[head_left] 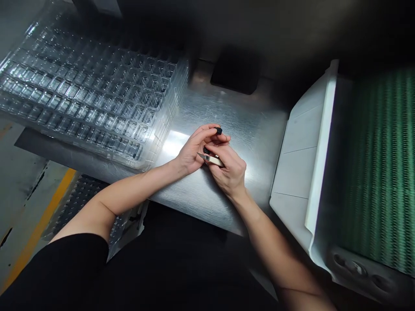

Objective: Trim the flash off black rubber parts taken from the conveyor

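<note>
My left hand [194, 149] pinches a small black part [219, 130] between thumb and fingertips above the steel table [194, 194]. My right hand [228, 170] sits right against it and grips a pale-handled pointed tool [212, 160], its tip aimed left toward my left palm. Both hands touch each other near the table's middle.
A stack of clear plastic compartment trays [94, 95] covers the table's left. A white-framed conveyor with a green belt [379, 172] runs along the right. A dark block [235, 71] sits at the back. More dark trays [81, 198] lie below the table edge, by a yellow floor line [42, 224].
</note>
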Motion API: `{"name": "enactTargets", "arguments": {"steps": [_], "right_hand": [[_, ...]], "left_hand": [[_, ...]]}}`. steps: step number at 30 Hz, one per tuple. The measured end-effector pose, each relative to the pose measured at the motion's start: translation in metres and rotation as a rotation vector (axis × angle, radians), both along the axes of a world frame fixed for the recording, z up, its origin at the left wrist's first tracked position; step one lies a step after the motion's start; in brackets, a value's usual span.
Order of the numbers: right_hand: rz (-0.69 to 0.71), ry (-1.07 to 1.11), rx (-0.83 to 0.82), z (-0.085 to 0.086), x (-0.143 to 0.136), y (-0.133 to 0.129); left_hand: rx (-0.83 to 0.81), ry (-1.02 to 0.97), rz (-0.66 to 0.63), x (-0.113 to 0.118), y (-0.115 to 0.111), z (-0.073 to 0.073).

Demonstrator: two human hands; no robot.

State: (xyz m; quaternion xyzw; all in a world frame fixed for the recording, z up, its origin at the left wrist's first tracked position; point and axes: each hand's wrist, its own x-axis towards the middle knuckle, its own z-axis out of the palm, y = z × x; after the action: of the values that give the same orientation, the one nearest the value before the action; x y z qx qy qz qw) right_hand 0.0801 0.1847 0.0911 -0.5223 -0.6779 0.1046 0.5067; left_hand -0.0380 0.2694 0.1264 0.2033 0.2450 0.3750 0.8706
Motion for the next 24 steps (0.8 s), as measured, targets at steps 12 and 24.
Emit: {"name": "enactTargets", "arguments": {"steps": [12, 24], "right_hand": [[-0.117, -0.134, 0.014, -0.002, 0.003, -0.003], [-0.289, 0.580, -0.034, 0.010, 0.009, -0.006]], "left_hand": [[-0.024, 0.022, -0.010, 0.001, -0.001, -0.004], [0.160, 0.114, -0.104, -0.009, 0.008, 0.003]]}}
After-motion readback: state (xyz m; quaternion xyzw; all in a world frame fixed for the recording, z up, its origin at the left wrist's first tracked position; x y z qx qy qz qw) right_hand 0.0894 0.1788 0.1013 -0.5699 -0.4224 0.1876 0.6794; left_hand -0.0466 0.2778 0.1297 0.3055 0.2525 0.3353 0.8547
